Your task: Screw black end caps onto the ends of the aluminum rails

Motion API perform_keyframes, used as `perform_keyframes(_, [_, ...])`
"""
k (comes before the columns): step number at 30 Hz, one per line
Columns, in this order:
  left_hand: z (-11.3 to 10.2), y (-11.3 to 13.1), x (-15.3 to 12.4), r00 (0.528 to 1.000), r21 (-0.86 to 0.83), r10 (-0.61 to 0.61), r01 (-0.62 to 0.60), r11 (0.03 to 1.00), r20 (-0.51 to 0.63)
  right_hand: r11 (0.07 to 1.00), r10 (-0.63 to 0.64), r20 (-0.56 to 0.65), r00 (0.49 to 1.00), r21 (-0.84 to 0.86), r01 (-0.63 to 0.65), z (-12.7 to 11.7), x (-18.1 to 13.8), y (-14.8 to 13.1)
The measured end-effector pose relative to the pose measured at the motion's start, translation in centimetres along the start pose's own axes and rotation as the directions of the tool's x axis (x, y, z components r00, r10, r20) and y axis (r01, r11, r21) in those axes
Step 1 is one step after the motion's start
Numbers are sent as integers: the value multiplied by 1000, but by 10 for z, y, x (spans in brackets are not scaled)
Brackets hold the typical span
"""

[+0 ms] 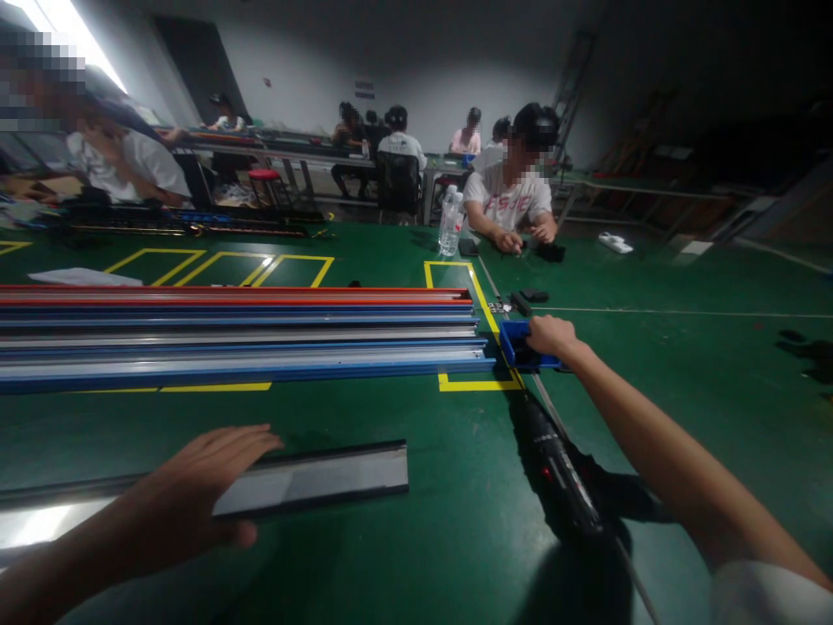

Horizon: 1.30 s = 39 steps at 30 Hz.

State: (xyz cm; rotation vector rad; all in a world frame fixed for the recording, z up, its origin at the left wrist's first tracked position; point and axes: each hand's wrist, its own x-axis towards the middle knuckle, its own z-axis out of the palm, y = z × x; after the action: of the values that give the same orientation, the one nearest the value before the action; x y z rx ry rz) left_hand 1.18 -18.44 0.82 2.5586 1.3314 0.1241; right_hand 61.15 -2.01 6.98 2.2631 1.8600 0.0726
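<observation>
A long grey profile strip with black edges (pixel 338 473) lies on the green table nearest me. My left hand (pixel 195 486) spans it, fingers stretched over the far edge and thumb at the near edge; whether it touches the strip I cannot tell. My right hand (pixel 552 337) reaches into a small blue bin (pixel 511 343) just past the ends of the other profiles. Its fingers are hidden inside, and so is anything they hold. A black electric screwdriver (pixel 563 477) lies on the table below the bin, its tip pointing toward it.
Red-edged (pixel 260 295) and blue-edged profiles (pixel 260 360) lie side by side on the left. Small black parts (pixel 527 299) sit beyond the bin. Farther back stand water bottles (pixel 449 224), and a co-worker (pixel 514 191) sits across the table. Yellow tape outlines (pixel 449 382) mark the surface.
</observation>
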Motion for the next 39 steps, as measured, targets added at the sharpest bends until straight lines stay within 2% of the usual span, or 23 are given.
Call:
perform_keyframes(4, [-16, 44, 38, 988, 25, 127, -129, 991, 86, 1000, 14, -30, 999, -13, -15, -4, -5, 0])
perform_keyframes(7, [-26, 81, 71, 971, -34, 150, -147, 989, 187, 1000, 28, -95, 995, -3, -29, -10, -16, 4])
perform_keyframes(10, [-24, 107, 95, 967, -83, 164, -151, 985, 196, 999, 48, -180, 983, 30, -43, -19, -36, 9])
perform_keyframes(15, [-4, 116, 106, 955, -156, 209, -179, 971, 209, 990, 40, -299, 953, 138, 1, -26, -86, 2])
perform_keyframes(19, [0, 115, 105, 954, -208, 221, -179, 962, 201, 953, -37, -280, 959, 279, 118, -10, -138, -31])
perform_keyframes(22, [-3, 117, 106, 955, -216, 213, -168, 962, 207, 844, -155, -205, 966, 480, 238, 11, -177, -68])
perform_keyframes(23, [-4, 118, 106, 956, -219, 207, -160, 962, 210, 728, -191, -138, 972, 644, 234, 19, -188, -82])
perform_keyframes(24, [-5, 119, 106, 957, -225, 199, -150, 963, 212, 594, -214, -61, 975, 784, 179, 27, -197, -95])
perform_keyframes(26, [-5, 119, 106, 959, -234, 187, -135, 963, 214, 347, -223, 87, 971, 938, -4, 42, -210, -118])
perform_keyframes(30, [-3, 119, 106, 960, -221, 194, -148, 964, 202, 203, -260, 174, 950, 971, -123, 64, -216, -146])
perform_keyframes(34, [-2, 119, 107, 959, -186, 208, -173, 967, 190, 38, -329, 238, 914, 970, -239, 72, -215, -151])
perform_keyframes(36, [-1, 119, 107, 960, -178, 201, -167, 970, 194, -37, -385, 278, 880, 948, -315, 71, -217, -148])
perform_keyframes(39, [-1, 118, 107, 959, -179, 195, -159, 971, 207, -110, -501, 334, 798, 891, -441, 69, -219, -142])
